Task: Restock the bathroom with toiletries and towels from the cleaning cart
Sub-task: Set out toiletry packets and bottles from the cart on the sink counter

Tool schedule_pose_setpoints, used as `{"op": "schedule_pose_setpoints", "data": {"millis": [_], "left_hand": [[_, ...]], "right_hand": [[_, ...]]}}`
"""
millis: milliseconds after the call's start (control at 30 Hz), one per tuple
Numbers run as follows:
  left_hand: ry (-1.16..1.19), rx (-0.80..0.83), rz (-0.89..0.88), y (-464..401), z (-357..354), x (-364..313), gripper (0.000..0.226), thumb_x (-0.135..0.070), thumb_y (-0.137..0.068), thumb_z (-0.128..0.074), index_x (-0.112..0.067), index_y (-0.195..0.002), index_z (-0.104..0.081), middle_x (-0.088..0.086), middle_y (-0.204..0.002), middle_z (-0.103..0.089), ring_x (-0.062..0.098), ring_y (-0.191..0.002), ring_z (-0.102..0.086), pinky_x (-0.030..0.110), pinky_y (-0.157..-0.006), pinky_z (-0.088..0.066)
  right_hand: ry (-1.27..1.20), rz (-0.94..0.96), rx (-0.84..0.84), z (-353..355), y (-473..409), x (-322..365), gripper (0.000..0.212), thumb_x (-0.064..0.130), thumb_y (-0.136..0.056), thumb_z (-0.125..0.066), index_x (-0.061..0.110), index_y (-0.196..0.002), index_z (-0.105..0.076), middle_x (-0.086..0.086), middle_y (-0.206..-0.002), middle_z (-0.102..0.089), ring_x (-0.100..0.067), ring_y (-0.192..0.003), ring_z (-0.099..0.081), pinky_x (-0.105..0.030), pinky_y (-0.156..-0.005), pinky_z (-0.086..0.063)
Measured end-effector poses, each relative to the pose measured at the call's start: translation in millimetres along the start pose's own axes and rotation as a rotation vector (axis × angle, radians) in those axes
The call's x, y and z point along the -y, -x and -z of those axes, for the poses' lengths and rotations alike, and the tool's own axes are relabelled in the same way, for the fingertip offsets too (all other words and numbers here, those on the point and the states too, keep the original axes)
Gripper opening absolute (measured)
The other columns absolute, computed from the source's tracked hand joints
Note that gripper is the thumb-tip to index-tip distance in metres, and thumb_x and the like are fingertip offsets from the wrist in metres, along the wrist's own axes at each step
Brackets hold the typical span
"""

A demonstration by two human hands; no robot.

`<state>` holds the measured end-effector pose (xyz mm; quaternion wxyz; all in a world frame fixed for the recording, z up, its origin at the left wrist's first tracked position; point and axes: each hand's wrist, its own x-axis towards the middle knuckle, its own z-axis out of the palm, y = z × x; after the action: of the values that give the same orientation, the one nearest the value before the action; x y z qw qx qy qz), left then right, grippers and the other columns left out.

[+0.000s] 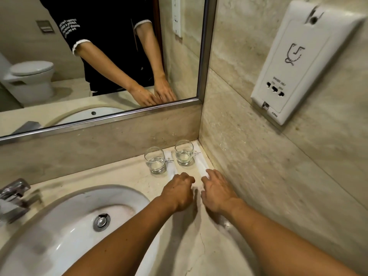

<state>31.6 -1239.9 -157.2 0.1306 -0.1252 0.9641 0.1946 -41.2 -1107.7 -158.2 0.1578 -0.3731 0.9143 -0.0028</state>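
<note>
Beige marble runs across the surface [123, 176] and up both walls of the corner I am looking down into from the head view. Two clear glasses stand in that corner: the left glass [155, 160] and the right glass [184, 152], each with a white toiletry packet lying just to its right. The left packet [169, 162] runs from beside the left glass toward my left hand [178, 191], whose curled fingers [187, 179] sit over its near end; whether they pinch it I cannot tell. My right hand [217, 189] lies flat, fingers straight and spread, fingertips touching the near end of the right packet [201, 165], which lies close along the side wall. The white basin [65, 226] sits left of my forearms, with a chrome tap [14, 198] at its far left edge. The mirror [99, 56] above reflects both arms and a toilet. A white shaver socket [298, 60] hangs on the right wall.
</note>
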Motion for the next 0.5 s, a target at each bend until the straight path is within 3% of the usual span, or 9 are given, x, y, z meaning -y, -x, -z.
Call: {"op": "schedule_pose_setpoints", "data": {"millis": [200, 500], "left_hand": [[-0.163, -0.048, 0.048, 39.6, 43.2, -0.2, 0.046, -0.029, -0.1, -0.047, -0.016, -0.144, -0.041, 0.01, -0.147, -0.041, 0.03, -0.134, -0.039, 0.041, -0.109, -0.038], [-0.301, -0.106, -0.015, 128.3, 84.6, -4.2, 0.051, -0.038, -0.098, -0.049, -0.016, -0.143, -0.042, 0.009, -0.144, -0.048, 0.03, -0.13, -0.046, 0.039, -0.102, -0.041]], "right_hand": [[-0.029, -0.067, -0.007, 55.2, 28.9, 8.6, 0.05, 0.03, -0.097, -0.046, 0.014, -0.144, -0.04, -0.008, -0.148, -0.036, -0.03, -0.137, -0.033, -0.038, -0.112, -0.032], [-0.044, -0.162, -0.021, 97.5, 119.9, 32.7, 0.05, 0.023, -0.094, -0.048, 0.018, -0.143, -0.041, -0.007, -0.14, -0.041, -0.029, -0.128, -0.042, -0.039, -0.1, -0.041]]}}
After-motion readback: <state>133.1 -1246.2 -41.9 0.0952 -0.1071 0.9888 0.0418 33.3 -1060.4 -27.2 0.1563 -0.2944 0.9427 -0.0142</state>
